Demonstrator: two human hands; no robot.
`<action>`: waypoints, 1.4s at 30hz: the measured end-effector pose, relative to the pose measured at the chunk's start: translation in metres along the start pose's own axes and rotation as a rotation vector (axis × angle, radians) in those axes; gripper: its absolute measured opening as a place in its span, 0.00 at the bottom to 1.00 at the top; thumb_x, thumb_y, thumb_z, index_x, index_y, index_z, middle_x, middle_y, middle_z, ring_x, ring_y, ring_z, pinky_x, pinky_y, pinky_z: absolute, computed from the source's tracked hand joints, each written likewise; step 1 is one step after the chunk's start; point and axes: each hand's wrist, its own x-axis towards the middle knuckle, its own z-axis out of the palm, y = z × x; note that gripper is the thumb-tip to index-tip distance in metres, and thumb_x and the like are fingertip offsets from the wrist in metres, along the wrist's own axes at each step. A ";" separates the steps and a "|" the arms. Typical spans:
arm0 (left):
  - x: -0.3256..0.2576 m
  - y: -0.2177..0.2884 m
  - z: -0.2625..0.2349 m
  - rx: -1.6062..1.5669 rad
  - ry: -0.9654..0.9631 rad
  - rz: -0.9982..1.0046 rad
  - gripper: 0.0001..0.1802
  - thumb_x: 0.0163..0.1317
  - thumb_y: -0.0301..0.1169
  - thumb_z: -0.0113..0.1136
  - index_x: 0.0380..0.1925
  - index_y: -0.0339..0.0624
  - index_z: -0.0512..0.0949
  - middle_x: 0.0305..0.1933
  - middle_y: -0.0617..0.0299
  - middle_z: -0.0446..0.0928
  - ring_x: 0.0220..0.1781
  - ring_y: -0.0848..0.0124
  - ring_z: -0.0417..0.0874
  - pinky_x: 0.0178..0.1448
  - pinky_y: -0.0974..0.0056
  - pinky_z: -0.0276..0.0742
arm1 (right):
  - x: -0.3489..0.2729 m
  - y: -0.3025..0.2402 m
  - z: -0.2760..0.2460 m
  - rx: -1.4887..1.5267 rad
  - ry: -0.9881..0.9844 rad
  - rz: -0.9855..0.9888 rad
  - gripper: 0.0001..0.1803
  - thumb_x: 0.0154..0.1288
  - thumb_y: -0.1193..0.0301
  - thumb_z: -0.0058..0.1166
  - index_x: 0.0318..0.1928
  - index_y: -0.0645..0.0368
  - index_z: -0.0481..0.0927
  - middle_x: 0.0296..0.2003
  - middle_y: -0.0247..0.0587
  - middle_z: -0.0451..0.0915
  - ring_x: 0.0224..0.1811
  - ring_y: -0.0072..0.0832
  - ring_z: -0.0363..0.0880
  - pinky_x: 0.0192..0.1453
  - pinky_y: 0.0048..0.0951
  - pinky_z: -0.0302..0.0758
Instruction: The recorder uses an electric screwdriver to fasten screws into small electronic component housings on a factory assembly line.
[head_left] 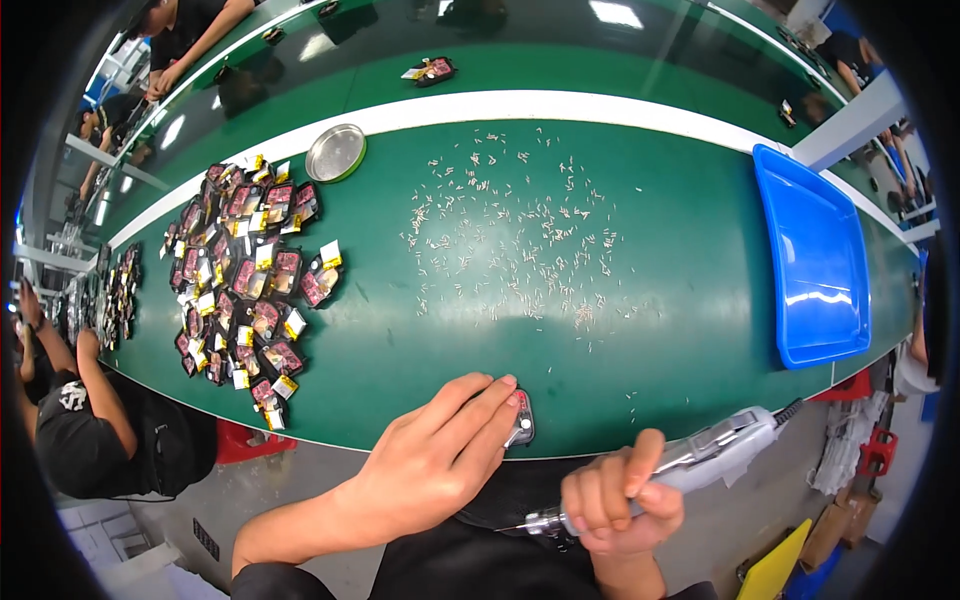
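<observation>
With its fingers together, my left hand point(440, 450) holds down a small black-cased electronic unit point(523, 418) at the table's near edge. The fingers cover most of the unit, and only its right part, with a bit of red, shows. My right hand point(620, 495) is wrapped round a grey-white electric screwdriver point(715, 447). The tool lies slantwise, its thin bit pointing left, below the table's edge and apart from the unit. Many small screws point(545, 265) are scattered on the green table point(690, 300) beyond my hands.
Similar black units with pink boards and yellow-and-white parts form a pile point(245, 260) on the left. A round metal dish point(336, 153) stands behind it. At the right lies a blue tray point(818, 265). Beyond the white ledge point(560, 103) sits another unit point(432, 71). Other people work nearby.
</observation>
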 end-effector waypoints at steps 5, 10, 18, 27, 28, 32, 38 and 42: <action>0.005 0.004 0.000 0.083 -0.013 -0.023 0.20 0.43 0.18 0.64 0.41 0.25 0.77 0.46 0.48 0.78 0.45 0.55 0.80 0.42 0.59 0.81 | -0.006 0.020 0.008 -0.063 0.027 0.088 0.05 0.61 0.69 0.44 0.35 0.56 0.67 0.11 0.31 0.61 0.13 0.24 0.62 0.25 0.31 0.68; 0.001 0.000 0.007 0.124 0.049 0.009 0.18 0.44 0.19 0.63 0.38 0.25 0.78 0.45 0.47 0.78 0.44 0.56 0.80 0.40 0.61 0.81 | -0.006 0.034 0.013 -0.185 0.109 0.086 0.04 0.64 0.71 0.45 0.37 0.56 0.67 0.14 0.33 0.63 0.13 0.25 0.62 0.26 0.31 0.66; 0.000 0.010 0.016 0.221 0.063 0.182 0.19 0.40 0.23 0.59 0.35 0.21 0.78 0.41 0.41 0.79 0.41 0.54 0.82 0.38 0.62 0.82 | -0.005 0.038 0.011 -0.213 0.201 0.055 0.06 0.67 0.72 0.45 0.41 0.59 0.66 0.17 0.38 0.64 0.17 0.28 0.64 0.27 0.31 0.66; -0.006 0.015 0.016 0.181 -0.025 0.107 0.20 0.41 0.22 0.62 0.37 0.20 0.78 0.47 0.37 0.78 0.46 0.50 0.81 0.46 0.61 0.83 | 0.008 0.000 0.027 -0.342 0.070 -0.034 0.08 0.65 0.68 0.45 0.35 0.57 0.64 0.12 0.32 0.64 0.10 0.23 0.60 0.18 0.26 0.63; -0.007 0.016 0.015 0.176 -0.025 0.102 0.20 0.41 0.22 0.62 0.37 0.20 0.78 0.47 0.37 0.78 0.46 0.50 0.81 0.46 0.61 0.83 | 0.012 -0.013 0.027 -0.332 0.001 -0.064 0.08 0.67 0.67 0.47 0.38 0.58 0.65 0.15 0.35 0.66 0.13 0.26 0.63 0.21 0.29 0.65; -0.012 0.014 0.016 0.184 -0.052 0.080 0.18 0.42 0.20 0.63 0.36 0.21 0.80 0.48 0.39 0.79 0.48 0.52 0.81 0.49 0.62 0.82 | 0.040 -0.045 0.038 -0.446 -0.104 -0.138 0.11 0.68 0.65 0.51 0.38 0.59 0.67 0.17 0.36 0.69 0.14 0.28 0.66 0.23 0.32 0.67; -0.011 0.016 0.018 0.221 -0.032 0.088 0.15 0.44 0.19 0.60 0.35 0.22 0.81 0.48 0.41 0.80 0.49 0.54 0.82 0.50 0.63 0.82 | 0.072 -0.037 0.037 -0.621 -0.171 -0.233 0.09 0.71 0.64 0.42 0.35 0.55 0.63 0.10 0.28 0.64 0.10 0.18 0.63 0.19 0.21 0.64; -0.011 0.013 0.019 0.233 -0.018 0.101 0.15 0.44 0.20 0.59 0.34 0.24 0.82 0.46 0.43 0.81 0.49 0.55 0.82 0.50 0.65 0.81 | 0.077 -0.031 0.031 -0.628 -0.123 -0.243 0.10 0.72 0.64 0.41 0.35 0.55 0.63 0.10 0.28 0.64 0.09 0.19 0.62 0.19 0.22 0.64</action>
